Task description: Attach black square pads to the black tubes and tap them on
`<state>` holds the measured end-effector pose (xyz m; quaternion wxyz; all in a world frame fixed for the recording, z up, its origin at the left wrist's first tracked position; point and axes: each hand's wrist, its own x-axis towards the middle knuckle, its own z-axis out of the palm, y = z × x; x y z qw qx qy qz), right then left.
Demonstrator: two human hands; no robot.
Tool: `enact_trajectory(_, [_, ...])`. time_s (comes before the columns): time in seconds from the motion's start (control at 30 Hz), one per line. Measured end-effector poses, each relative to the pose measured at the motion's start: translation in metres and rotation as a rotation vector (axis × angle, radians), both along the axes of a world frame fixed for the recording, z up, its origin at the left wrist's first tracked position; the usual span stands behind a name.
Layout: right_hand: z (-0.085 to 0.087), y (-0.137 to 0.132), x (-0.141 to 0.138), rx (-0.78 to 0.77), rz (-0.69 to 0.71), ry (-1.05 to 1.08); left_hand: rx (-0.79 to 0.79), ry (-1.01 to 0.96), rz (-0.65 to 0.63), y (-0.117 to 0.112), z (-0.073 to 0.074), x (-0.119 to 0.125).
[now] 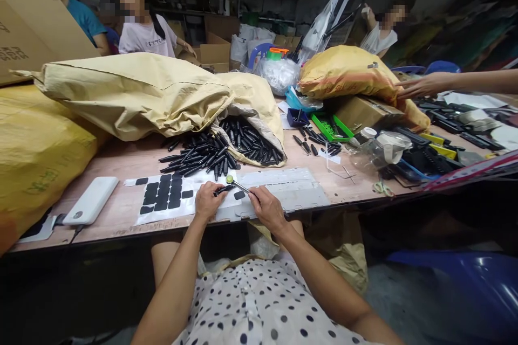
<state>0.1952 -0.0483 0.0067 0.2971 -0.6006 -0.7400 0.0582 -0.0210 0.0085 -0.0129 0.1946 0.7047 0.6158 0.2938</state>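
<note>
My left hand (pixel 208 200) is closed around a slim black pen-shaped part (pixel 224 189), held low over the table's front edge. In my right hand (pixel 267 208) is a thin metal rod-like tool (pixel 242 187), its far end reaching toward the black part. A small round yellow-green piece (pixel 229 178) shows at that end; whether it is fixed to the rod I cannot tell. Just beyond my hands lies a heap of similar black parts (pixel 194 153), spilling from a tan sack (pixel 162 91). Black rounded squares (pixel 162 192) cover a white sheet beside my left hand.
A white power bank (pixel 91 200) and a yellow sack (pixel 44 156) are at left. A flat pale board (pixel 291 188) lies under my hands. Rightward are a green tray (pixel 332 127), a clear jug (pixel 390 145) and scissors (pixel 382 188). Another person's hand (pixel 421 85) touches an orange sack (pixel 348 73).
</note>
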Motion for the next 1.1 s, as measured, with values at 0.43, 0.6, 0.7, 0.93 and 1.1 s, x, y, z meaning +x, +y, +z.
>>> enact_trajectory(0.43, [0.005,-0.005,-0.013,-0.045,0.045,-0.052,-0.055,0.025,0.01,-0.002,0.01,0.003])
enact_trajectory(0.6, [0.004,0.003,-0.01,-0.042,0.024,-0.057,-0.05,0.011,0.012,-0.003,0.011,0.004])
enact_trajectory(0.7, [0.004,0.019,-0.004,-0.011,-0.018,-0.085,-0.037,0.001,0.009,-0.004,0.01,0.004])
enact_trajectory(0.93, [-0.007,0.059,0.004,0.022,-0.019,-0.28,-0.055,-0.005,-0.019,-0.007,0.013,0.002])
enact_trajectory(1.1, [-0.018,0.065,0.002,0.059,-0.011,-0.277,-0.074,0.006,-0.033,-0.006,0.016,0.001])
